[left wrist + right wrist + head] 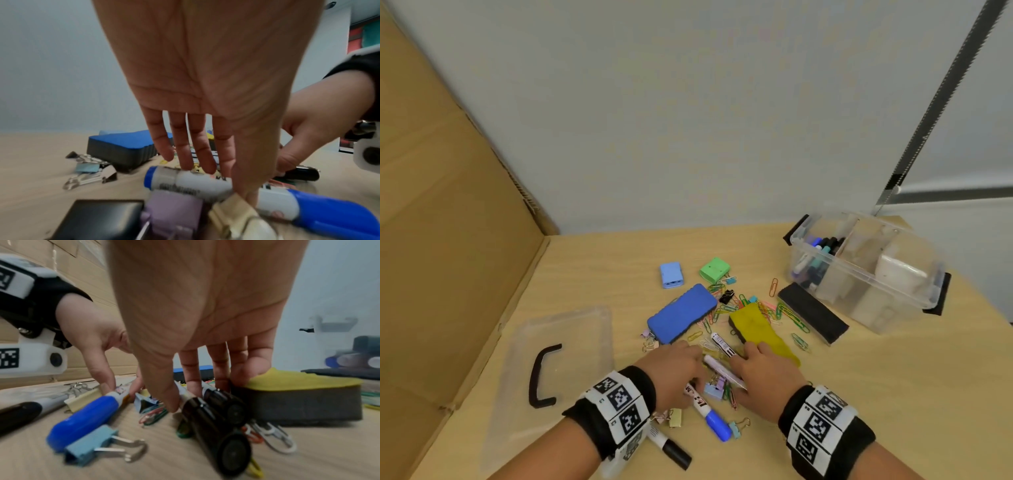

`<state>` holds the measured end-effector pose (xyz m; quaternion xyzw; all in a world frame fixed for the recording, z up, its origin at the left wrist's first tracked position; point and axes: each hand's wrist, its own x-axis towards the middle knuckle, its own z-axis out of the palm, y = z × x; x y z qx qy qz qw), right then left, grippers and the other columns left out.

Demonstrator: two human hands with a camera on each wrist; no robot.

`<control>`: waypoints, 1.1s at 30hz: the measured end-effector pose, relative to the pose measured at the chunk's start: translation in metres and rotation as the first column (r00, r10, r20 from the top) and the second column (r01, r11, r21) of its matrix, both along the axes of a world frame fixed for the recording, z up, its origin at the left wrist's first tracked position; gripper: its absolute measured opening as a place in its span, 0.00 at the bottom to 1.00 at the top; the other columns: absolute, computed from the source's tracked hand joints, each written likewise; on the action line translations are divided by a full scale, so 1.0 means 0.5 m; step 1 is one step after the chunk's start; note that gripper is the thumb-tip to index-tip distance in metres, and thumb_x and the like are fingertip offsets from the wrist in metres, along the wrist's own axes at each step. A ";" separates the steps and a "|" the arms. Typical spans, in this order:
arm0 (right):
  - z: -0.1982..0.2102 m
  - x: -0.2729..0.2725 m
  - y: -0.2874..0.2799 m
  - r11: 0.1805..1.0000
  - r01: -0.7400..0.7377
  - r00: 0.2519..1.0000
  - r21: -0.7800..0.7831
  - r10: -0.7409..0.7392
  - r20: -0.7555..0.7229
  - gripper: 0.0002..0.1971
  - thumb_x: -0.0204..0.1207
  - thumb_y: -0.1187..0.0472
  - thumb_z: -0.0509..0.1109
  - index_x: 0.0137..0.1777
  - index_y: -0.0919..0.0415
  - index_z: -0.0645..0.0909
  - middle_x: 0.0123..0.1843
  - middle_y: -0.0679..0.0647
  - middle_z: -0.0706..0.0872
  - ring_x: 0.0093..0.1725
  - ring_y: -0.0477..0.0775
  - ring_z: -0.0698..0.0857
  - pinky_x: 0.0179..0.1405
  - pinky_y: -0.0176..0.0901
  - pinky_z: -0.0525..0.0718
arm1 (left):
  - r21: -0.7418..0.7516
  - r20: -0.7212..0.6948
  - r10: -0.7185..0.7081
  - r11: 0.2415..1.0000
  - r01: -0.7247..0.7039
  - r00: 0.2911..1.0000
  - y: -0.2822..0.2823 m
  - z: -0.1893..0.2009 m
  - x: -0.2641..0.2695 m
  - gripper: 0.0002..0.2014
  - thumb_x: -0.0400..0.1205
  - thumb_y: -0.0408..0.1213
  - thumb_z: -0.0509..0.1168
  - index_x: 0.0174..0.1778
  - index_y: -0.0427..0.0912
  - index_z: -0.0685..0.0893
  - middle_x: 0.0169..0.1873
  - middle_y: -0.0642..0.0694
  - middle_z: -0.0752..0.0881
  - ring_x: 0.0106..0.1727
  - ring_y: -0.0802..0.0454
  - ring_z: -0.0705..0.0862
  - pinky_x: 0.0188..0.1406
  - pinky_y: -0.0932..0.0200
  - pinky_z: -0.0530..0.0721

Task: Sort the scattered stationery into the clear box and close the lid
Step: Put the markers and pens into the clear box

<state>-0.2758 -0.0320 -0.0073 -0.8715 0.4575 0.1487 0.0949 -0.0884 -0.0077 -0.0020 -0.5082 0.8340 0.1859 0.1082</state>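
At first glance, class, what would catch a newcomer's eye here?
Two hands, the left hand and right hand, meet low over a heap of coloured paper clips at the table's middle. Beside them lies a blue eraser; at far right stands the clear box, markers inside.

Ahead of the fingers, a blue eraser, yellow sponge and paper clips crowd the desk. Bare desk lies beyond them; the lid sits left.
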 end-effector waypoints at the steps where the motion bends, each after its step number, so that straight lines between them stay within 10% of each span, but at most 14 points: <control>1: -0.001 0.002 0.001 1.000 0.013 1.000 0.005 -0.013 0.005 0.21 0.79 0.50 0.62 0.70 0.54 0.69 0.69 0.56 0.71 0.67 0.58 0.70 0.46 0.47 0.75 | -0.015 -0.012 -0.010 1.000 0.010 1.000 0.000 0.003 0.000 0.10 0.78 0.40 0.65 0.54 0.49 0.84 0.57 0.49 0.76 0.58 0.49 0.74 0.50 0.60 0.68; 10: -0.003 0.003 -0.013 0.991 0.101 0.979 0.086 -0.114 0.167 0.15 0.76 0.49 0.63 0.61 0.51 0.68 0.51 0.50 0.73 0.54 0.53 0.72 0.43 0.42 0.72 | -0.073 -0.344 0.192 0.970 -0.230 0.919 0.020 0.078 0.081 0.05 0.80 0.40 0.60 0.49 0.52 0.71 0.36 0.56 0.78 0.34 0.59 0.73 0.40 0.62 0.73; 14: 0.004 0.008 -0.027 0.979 0.155 0.943 0.135 -0.187 0.274 0.12 0.76 0.51 0.65 0.46 0.50 0.62 0.40 0.48 0.71 0.38 0.52 0.72 0.28 0.38 0.67 | -0.025 -0.254 0.233 0.969 -0.247 0.939 0.052 0.065 0.095 0.07 0.80 0.40 0.58 0.51 0.53 0.68 0.33 0.57 0.74 0.33 0.62 0.70 0.57 0.60 0.69; 26: 0.009 0.006 -0.048 0.933 0.255 0.726 0.255 -0.359 0.587 0.11 0.81 0.54 0.65 0.51 0.56 0.65 0.31 0.47 0.72 0.23 0.44 0.68 0.20 0.32 0.67 | 0.135 0.093 0.012 0.991 -0.025 0.996 0.071 0.026 0.095 0.18 0.76 0.47 0.70 0.62 0.51 0.81 0.55 0.50 0.83 0.57 0.51 0.78 0.54 0.60 0.62; 33: -0.001 -0.010 -0.061 0.915 0.287 0.661 0.283 -0.403 0.633 0.15 0.81 0.50 0.64 0.62 0.44 0.63 0.44 0.58 0.84 0.27 0.49 0.76 0.27 0.44 0.75 | 0.106 0.150 -0.036 0.994 0.020 0.988 0.066 0.017 0.096 0.13 0.77 0.48 0.66 0.55 0.49 0.84 0.51 0.48 0.83 0.54 0.50 0.78 0.51 0.59 0.64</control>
